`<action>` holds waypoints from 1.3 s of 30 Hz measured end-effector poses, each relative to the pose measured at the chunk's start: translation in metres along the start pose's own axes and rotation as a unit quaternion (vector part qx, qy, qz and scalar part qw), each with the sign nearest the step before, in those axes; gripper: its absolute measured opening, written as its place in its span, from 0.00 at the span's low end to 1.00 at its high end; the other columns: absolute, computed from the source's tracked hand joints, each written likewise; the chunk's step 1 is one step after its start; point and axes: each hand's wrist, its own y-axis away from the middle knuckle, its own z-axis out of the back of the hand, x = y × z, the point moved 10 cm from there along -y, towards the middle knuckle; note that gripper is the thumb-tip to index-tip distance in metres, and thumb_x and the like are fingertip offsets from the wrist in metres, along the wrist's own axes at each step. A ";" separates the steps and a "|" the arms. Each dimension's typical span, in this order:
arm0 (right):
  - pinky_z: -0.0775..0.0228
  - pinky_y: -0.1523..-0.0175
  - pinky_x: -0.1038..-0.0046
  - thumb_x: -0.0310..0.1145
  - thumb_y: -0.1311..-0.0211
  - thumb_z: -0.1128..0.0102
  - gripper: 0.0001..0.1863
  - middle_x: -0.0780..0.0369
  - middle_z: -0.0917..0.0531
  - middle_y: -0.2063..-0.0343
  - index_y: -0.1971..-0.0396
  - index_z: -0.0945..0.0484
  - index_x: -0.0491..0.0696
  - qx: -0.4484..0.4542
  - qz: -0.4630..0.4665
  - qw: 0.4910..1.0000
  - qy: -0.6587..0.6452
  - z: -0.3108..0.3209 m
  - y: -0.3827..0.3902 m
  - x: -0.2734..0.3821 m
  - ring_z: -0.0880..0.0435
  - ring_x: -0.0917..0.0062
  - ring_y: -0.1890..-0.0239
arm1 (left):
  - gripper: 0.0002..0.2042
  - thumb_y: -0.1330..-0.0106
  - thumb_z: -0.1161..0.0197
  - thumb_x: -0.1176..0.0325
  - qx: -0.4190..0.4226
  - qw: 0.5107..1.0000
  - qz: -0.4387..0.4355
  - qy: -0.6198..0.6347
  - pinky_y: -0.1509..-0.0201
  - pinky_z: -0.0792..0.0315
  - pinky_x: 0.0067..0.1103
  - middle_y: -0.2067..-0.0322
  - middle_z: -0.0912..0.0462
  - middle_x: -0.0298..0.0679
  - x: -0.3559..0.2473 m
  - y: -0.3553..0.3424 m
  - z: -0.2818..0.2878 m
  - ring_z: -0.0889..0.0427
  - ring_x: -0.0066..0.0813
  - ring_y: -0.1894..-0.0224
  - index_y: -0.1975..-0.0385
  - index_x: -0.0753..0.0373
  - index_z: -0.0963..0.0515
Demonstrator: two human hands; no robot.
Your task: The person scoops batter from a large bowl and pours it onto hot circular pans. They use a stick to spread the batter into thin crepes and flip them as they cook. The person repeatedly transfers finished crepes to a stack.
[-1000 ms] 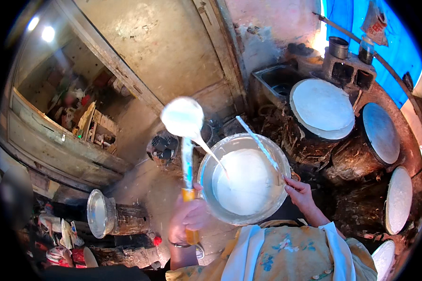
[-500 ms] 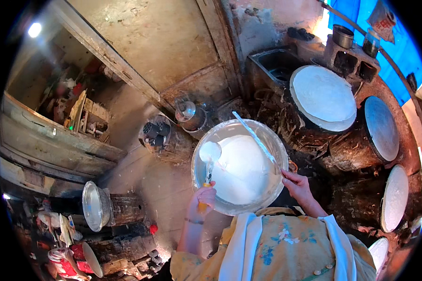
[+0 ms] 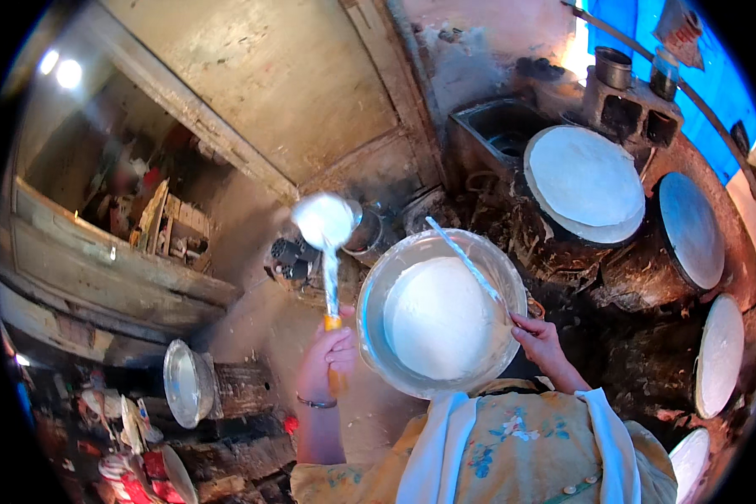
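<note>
My left hand [image 3: 329, 351] is closed round the yellow handle of a ladle [image 3: 325, 220], whose bowl is full of white batter. The ladle is raised, out past the left rim of a wide metal basin [image 3: 368, 312]. Thick white batter [image 3: 439, 323] fills the lower part of this basin. At the basin's right rim, my right hand [image 3: 539, 343] grips the near end of a thin, batter-coated stick [image 3: 464, 259]. That stick slants across the basin, its far tip reaching over the far rim.
To the right stands a round griddle [image 3: 585, 181] covered with a white sheet of batter. Beyond it are a bare grey griddle [image 3: 690, 228] and another white-topped one [image 3: 721, 357]. Honeycomb coal briquettes [image 3: 292, 252] and a metal kettle [image 3: 363, 231] stand behind the basin. Another basin [image 3: 185, 384] is at the left.
My left hand has lifted the ladle from over the basin up and out to the left, now with batter in it. My right hand keeps its grip on the stick.
</note>
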 end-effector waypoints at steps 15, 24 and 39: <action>0.30 0.60 0.79 0.25 0.44 0.41 0.19 0.60 0.18 0.65 0.50 0.24 0.45 -0.209 0.187 0.956 0.081 0.164 0.031 0.065 0.22 0.81 0.66 | 0.16 0.34 0.55 0.77 0.189 0.934 0.302 -0.018 0.90 0.49 0.08 0.84 0.41 0.27 0.174 -0.104 -0.173 0.44 0.08 0.91 0.46 0.59 0.37; 0.33 0.71 0.73 0.22 0.47 0.39 0.18 0.56 0.24 0.76 0.53 0.24 0.43 -0.454 0.225 0.821 0.263 0.343 0.115 0.131 0.25 0.69 0.76 | 0.16 0.32 0.57 0.77 0.366 0.811 0.451 -0.071 0.90 0.45 0.08 0.85 0.42 0.29 0.320 -0.147 -0.429 0.44 0.09 0.90 0.45 0.57 0.39; 0.29 0.60 0.78 0.28 0.42 0.43 0.16 0.57 0.18 0.67 0.53 0.25 0.39 -0.686 0.041 0.726 -0.026 0.548 0.139 -0.008 0.21 0.81 0.66 | 0.34 0.42 0.50 0.76 0.430 0.721 0.229 -0.493 0.84 0.35 0.21 0.79 0.31 0.36 0.632 -0.263 -0.601 0.34 0.21 0.86 0.34 0.51 0.50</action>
